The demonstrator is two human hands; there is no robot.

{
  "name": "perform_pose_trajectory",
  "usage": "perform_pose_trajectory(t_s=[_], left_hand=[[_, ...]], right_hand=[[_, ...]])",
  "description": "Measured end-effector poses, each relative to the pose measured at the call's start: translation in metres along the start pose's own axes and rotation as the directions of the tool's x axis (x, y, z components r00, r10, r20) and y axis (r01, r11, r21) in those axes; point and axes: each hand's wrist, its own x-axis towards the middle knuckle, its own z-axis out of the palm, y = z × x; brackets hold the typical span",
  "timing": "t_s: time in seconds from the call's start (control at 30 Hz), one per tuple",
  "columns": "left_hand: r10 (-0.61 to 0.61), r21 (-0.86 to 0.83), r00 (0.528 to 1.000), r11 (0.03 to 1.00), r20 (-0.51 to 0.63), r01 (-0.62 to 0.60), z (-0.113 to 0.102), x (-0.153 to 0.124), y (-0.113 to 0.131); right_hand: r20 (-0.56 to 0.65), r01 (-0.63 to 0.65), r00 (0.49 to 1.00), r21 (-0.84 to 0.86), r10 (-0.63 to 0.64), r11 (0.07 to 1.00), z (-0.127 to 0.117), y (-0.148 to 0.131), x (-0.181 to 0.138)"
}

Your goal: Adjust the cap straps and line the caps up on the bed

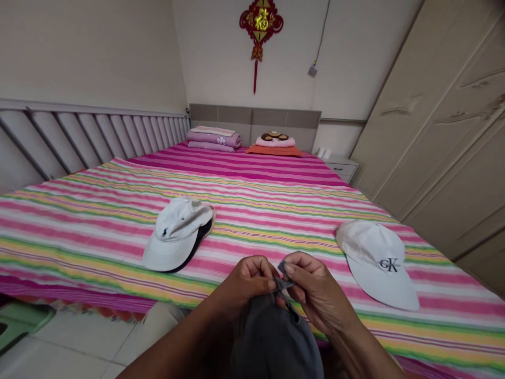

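A dark grey cap (278, 339) hangs at the lower middle, close to my body. My left hand (248, 281) pinches one side of its narrow back strap (283, 284). Thumb and fingers of my right hand (315, 284) close on the strap's other end, whose tip sticks up between them. Whether the two strap ends are joined cannot be made out. On the bed to the left lies a white cap (177, 226) with a small dark emblem, on top of a dark-brimmed cap (203, 234). Right of my hands rests another white cap (371, 252) with dark letters.
A striped sheet (252, 205) covers the bed. Folded purple bedding (213, 139) and a pink pillow with an orange one (275, 150) lie by the headboard (284, 118). A railing (118, 134) runs left; a wardrobe (437, 131) stands right. A green stool (27, 321) is lower left.
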Motion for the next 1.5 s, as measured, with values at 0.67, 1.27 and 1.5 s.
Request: perform_pose_trajectory(t_s=[0.67,1.27,1.5], left_hand=[[0.010,0.044,1.000,0.999,-0.027,-0.009,-0.006,0.002,-0.002],[-0.070,0.127,0.997,0.989,-0.030,0.073,0.000,0.003,-0.002],[0.050,0.105,0.990,0.994,-0.130,-0.036,-0.003,0.005,-0.003]], right_hand=[[0.074,-0.103,0.990,-0.184,0.118,0.978,-0.017,-0.007,0.011],[0.199,0.053,0.977,-0.552,0.070,0.832,-0.019,-0.025,0.005],[0.627,0.583,0.543,-0.760,-0.558,-0.287,-0.014,-0.009,-0.009]])
